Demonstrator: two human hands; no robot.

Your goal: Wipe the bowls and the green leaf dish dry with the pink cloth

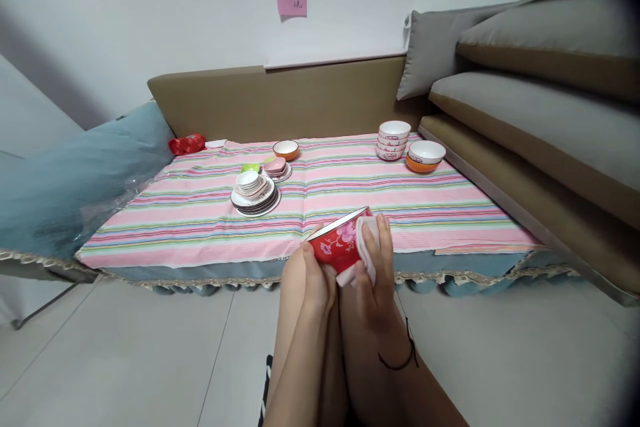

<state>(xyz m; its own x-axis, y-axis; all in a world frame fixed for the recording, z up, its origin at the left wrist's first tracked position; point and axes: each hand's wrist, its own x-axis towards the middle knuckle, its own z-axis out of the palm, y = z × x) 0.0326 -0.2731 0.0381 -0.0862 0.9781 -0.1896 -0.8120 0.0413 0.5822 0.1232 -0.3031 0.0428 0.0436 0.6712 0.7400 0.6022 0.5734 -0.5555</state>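
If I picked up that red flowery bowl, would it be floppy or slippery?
Probably not floppy: the red bowl shows no sagging where the fingers press. Its smooth-looking outside might feel a bit slippery. Its edge looks thin, so it could chip if dropped.

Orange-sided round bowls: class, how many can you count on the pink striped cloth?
2. One orange-sided bowl stands slightly left of centre; the other orange-sided bowl is at right, beneath a white round bowl. More may be nested out of sight.
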